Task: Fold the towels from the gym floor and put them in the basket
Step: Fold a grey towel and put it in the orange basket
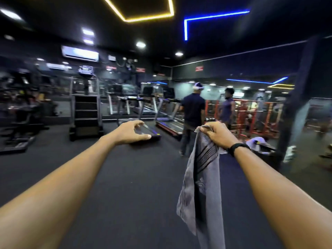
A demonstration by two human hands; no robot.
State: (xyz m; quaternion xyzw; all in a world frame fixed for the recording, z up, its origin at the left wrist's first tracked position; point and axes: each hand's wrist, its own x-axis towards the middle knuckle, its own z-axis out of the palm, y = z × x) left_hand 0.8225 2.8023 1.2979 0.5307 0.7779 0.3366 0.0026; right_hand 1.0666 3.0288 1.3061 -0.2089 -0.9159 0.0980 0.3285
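Our right hand [218,135] pinches the top corner of a grey towel [201,186], which hangs unfolded in the air above the dark floor [134,177]. Our left hand [133,132] is spread and holds nothing, reaching forward beside it. Further right, pale cloth [256,142], perhaps more towels, lies on something dark that may be the basket; we cannot tell. We judge folding not yet begun

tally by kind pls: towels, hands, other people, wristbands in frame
Towels: 2, a grey towel hanging from the right hand, and a pale towel lying further back at right.
Hands: 2, the right plus the left hand, which holds nothing.
Other people: 2.
Wristbands: 1, a black wristband.
Total: 7.
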